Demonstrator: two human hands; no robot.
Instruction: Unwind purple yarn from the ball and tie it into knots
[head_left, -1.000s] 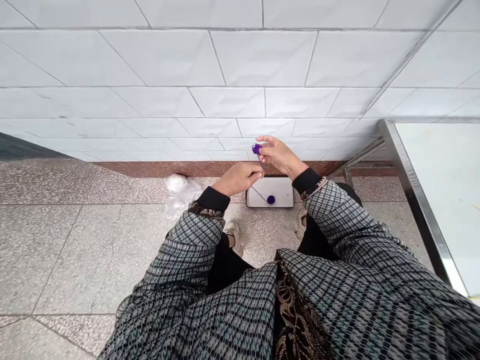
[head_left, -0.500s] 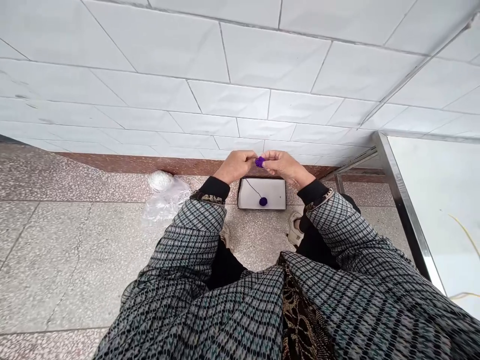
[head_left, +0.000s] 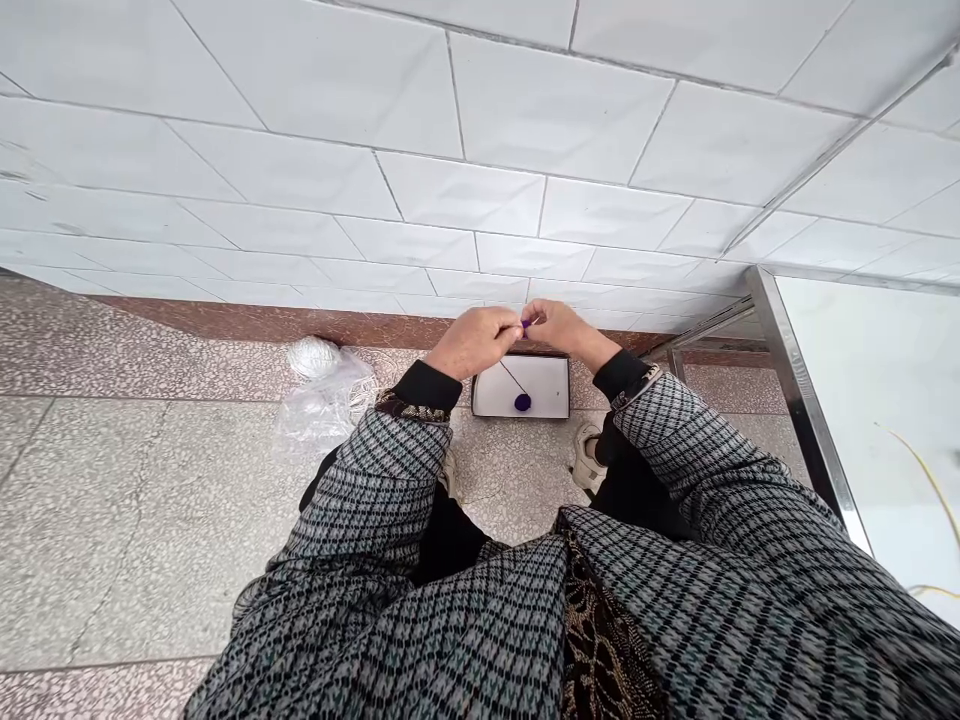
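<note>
A small purple yarn piece [head_left: 526, 324] is pinched between my hands, mostly hidden by the fingers. My left hand [head_left: 478, 342] is closed on its left side, thumb pressed to the fingers. From the other side, my right hand [head_left: 561, 328] grips it with bent fingertips; a thin pale sliver shows there, too small to name. Below the left hand a dark yarn strand [head_left: 513, 376] runs down to a purple yarn ball [head_left: 522, 402]. The ball lies in a shallow white tray with dark edges [head_left: 551, 390] on the floor.
Left of the tray, a white yarn ball [head_left: 313, 357] and a clear plastic bag [head_left: 319, 408] lie on the speckled floor [head_left: 210, 500]. A tiled wall [head_left: 382, 90] rises in front. A metal-edged white table [head_left: 840, 370] stands at the right, with a yellow cord [head_left: 928, 470] on it.
The hands, apart a second ago with the piece in the right, have come together. The left has closed on the piece, which the fingers now cover more. The camera view has tilted and shifted slightly.
</note>
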